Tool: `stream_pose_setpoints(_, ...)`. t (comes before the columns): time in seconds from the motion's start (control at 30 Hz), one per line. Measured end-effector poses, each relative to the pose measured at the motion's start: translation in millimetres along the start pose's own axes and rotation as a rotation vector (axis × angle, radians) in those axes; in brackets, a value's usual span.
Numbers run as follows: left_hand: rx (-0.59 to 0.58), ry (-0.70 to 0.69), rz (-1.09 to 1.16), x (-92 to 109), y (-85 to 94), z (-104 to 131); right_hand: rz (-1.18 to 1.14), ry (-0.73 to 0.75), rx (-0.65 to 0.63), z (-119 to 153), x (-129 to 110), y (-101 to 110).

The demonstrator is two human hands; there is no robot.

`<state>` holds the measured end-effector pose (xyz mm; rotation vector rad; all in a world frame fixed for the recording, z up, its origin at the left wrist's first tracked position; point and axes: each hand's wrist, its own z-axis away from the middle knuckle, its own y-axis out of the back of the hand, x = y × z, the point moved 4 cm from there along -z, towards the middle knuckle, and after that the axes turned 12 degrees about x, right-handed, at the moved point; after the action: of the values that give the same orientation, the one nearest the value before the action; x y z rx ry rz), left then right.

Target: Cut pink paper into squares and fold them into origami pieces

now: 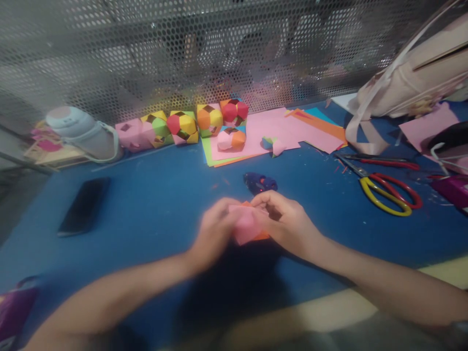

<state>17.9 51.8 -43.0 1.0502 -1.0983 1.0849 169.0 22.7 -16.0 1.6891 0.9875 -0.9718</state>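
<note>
Between my two hands is a small folded paper piece (247, 225), pink on the near side with orange edges showing behind. My left hand (218, 225) closes on its left side, the fingers blurred. On the right side my right hand (283, 219) pinches it, fingers curled over the top edge. Just beyond my fingers lies a dark blue object (260, 182) with a small red spot; its kind is unclear. Farther back, several folded paper balls (183, 127) in pink, yellow, red and orange stand in a row. A small multicoloured folded piece (273, 146) rests on pink paper sheets (256, 129).
Scissors (387, 195) with red and yellow handles lie at the right. A black phone (85, 205) and a pale bottle (86, 134) are on the left. Behind the blue table (153, 195) rises a perforated metal panel (164, 58). A beige bag (420, 68) sits back right.
</note>
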Motion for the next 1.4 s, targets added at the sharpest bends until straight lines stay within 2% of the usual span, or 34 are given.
stream_pose_setpoints(0.33,-0.08,0.053,0.053,-1,-0.3,-4,0.106,0.401,-0.005,-1,-11,3)
stream_pose_setpoints(0.47,-0.126,0.053,0.032,-1,-0.8,-7,0.097,0.494,-0.006,1,-11,3)
stream_pose_setpoints(0.57,-0.118,0.038,-0.051,3,-1.5,-8,0.102,0.449,-0.002,1,-10,3)
stream_pose_setpoints(0.7,-0.06,-0.012,-0.131,9,-0.9,-7,0.105,0.244,0.016,-1,-7,5)
stream_pose_setpoints(0.83,0.013,-0.138,-0.194,12,3.6,-7,0.115,0.128,-0.03,0,-4,4)
stream_pose_setpoints(0.97,-0.133,-0.254,-0.255,12,0.6,-8,0.172,0.26,-0.014,0,-5,3)
stream_pose_setpoints(1.03,-0.212,-0.251,-0.275,12,-1.8,-8,0.197,0.368,-0.008,1,-8,3)
stream_pose_setpoints(1.1,-0.23,-0.232,-0.258,13,-2.2,-9,0.204,0.421,-0.003,2,-10,4)
stream_pose_setpoints(1.3,0.018,-0.183,-0.093,13,10.1,-11,0.194,0.322,0.004,2,-12,8)
stream_pose_setpoints(1.4,0.039,-0.161,0.004,9,10.9,-12,0.201,0.325,0.026,2,-13,9)
